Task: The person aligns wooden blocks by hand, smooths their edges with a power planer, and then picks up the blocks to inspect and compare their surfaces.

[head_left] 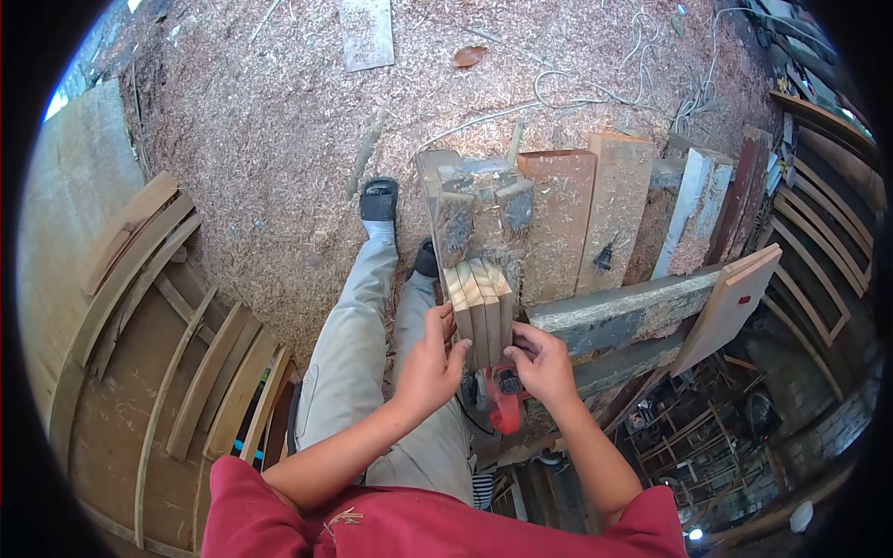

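Note:
A bundle of several wooden boards [484,325], pressed face to face with their pale sawn ends showing, stands between my hands at the workbench. My left hand [433,365] grips its left side, fingers along the outer board and thumb at the near face. On the opposite side my right hand [542,365] closes against the right board with bent fingers and thumb. Just below the bundle, close to my right hand, lies a red and black power tool [503,402], partly hidden. Two weathered wooden blocks [456,223] stick up just beyond the boards.
Wide planks [555,209] and a rough beam [633,307] form the bench to the right. A flat board [730,307] leans at its right end. Curved wooden pieces [130,270] stand at left. Shavings cover the ground [270,139], where a cable [558,98] trails.

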Action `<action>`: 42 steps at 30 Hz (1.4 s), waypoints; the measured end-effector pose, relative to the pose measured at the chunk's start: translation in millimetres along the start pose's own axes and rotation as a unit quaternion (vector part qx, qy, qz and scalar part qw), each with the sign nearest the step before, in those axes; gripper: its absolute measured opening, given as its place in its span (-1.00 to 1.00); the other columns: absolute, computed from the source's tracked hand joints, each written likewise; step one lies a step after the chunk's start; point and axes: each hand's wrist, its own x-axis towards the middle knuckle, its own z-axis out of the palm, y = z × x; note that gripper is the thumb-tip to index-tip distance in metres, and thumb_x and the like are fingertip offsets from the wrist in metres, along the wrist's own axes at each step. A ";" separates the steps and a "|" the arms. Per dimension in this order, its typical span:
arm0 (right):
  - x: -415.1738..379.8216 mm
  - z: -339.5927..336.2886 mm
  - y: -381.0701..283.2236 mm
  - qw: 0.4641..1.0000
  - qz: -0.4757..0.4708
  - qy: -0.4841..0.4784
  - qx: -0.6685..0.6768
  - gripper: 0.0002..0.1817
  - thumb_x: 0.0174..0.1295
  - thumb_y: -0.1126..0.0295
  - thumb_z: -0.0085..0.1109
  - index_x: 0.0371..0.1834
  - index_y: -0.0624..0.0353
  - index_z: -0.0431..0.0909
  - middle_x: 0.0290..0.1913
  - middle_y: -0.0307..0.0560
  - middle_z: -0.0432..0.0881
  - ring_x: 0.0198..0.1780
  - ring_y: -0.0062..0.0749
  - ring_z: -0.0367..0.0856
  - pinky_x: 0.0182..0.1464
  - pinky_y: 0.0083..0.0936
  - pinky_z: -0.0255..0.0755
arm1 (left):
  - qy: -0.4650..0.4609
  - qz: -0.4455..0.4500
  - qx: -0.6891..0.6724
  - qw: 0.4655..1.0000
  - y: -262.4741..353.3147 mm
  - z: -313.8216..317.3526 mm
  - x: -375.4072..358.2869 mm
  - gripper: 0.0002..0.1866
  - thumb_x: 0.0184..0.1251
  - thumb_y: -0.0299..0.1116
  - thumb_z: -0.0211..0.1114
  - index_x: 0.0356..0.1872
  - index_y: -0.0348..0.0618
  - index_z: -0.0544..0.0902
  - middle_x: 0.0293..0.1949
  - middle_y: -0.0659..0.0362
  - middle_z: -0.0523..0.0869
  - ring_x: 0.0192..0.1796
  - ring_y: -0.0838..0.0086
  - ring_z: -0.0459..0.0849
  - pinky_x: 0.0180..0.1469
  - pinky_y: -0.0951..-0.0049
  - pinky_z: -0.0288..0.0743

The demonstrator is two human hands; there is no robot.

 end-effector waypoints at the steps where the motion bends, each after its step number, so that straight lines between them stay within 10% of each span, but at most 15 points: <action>1: 0.0 -0.2 1.2 1.000 0.000 0.001 -0.004 -0.54 0.40 0.77 0.24 0.37 0.48 0.58 0.20 0.14 0.80 0.25 -0.26 0.81 0.30 -0.40 0.67 | -0.007 -0.005 0.008 1.000 2.3 -1.9 0.4 -0.42 0.58 -0.58 0.23 0.49 -0.35 0.19 0.43 -0.43 0.57 0.51 -0.18 0.58 0.41 0.08 0.58; 6: -2.4 0.5 -1.4 0.997 -0.008 0.000 -0.076 -0.53 0.40 0.80 0.21 0.39 0.48 0.57 0.19 0.11 0.80 0.24 -0.29 0.80 0.29 -0.44 0.66 | -0.023 0.019 0.069 0.997 5.4 -10.5 3.9 -0.46 0.61 -0.54 0.24 0.43 -0.31 0.17 0.37 -0.36 0.66 0.38 -0.16 0.72 0.08 0.18 0.77; 15: -6.1 9.7 -1.8 0.999 0.017 0.047 0.002 -0.55 0.40 0.79 0.21 0.35 0.44 0.62 0.12 0.00 0.82 0.14 -0.40 0.81 0.18 -0.48 0.70 | -0.075 -0.031 0.018 0.997 6.7 -24.2 16.7 -0.39 0.52 -0.48 0.35 0.42 -0.36 0.22 0.26 -0.45 0.68 0.36 -0.22 0.69 0.21 0.00 0.68; 18: -6.2 9.7 -1.1 0.999 0.011 0.047 -0.009 -0.56 0.40 0.80 0.21 0.34 0.43 0.64 0.10 -0.02 0.83 0.10 -0.45 0.81 0.12 -0.51 0.72 | -0.084 -0.022 0.059 0.994 7.6 -26.9 17.3 -0.46 0.54 -0.50 0.34 0.35 -0.30 0.22 0.33 -0.31 0.69 0.37 -0.08 0.73 -0.26 0.23 0.72; 36: -5.0 6.7 1.1 0.998 0.006 0.036 -0.057 -0.57 0.41 0.77 0.25 0.34 0.44 0.65 0.02 -0.03 0.85 -0.05 -0.52 0.81 -0.06 -0.54 0.74 | -0.070 -0.040 0.069 0.994 2.1 -19.8 7.9 -0.42 0.58 -0.50 0.30 0.45 -0.35 0.21 0.30 -0.39 0.68 0.41 -0.19 0.67 0.27 0.01 0.66; 42: -2.9 2.3 7.8 0.999 0.002 0.024 -0.032 -0.57 0.41 0.78 0.25 0.34 0.45 0.65 0.06 0.00 0.84 0.01 -0.50 0.81 -0.01 -0.54 0.74 | -0.025 0.013 0.069 0.997 -6.0 -10.6 4.3 -0.37 0.58 -0.43 0.29 0.51 -0.36 0.20 0.21 -0.43 0.72 0.25 -0.27 0.74 0.16 -0.06 0.68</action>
